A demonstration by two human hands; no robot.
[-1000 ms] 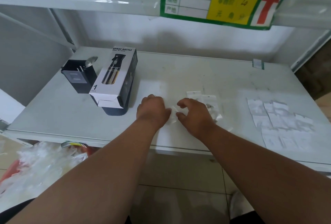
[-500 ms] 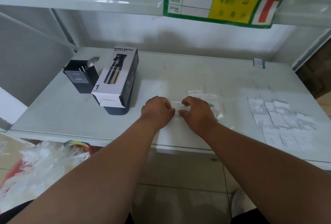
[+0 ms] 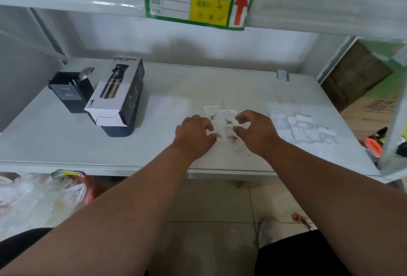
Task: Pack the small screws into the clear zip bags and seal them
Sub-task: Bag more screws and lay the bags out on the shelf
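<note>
spray bottle box, black holder, shelf label

Shelf: zip bags centre, between left hand and right hand | flat bag pile right | spray bottle box far left, holder beside it | label overhead.

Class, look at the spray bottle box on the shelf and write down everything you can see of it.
The spray bottle box is white and black card, printed SPRAY BOTTLE, with a picture of a dark bottle and a 1. It lies tilted on a dark object, near end flap open, at the left of the white shelf, beside a black holder. Neither hand touches it.
</note>
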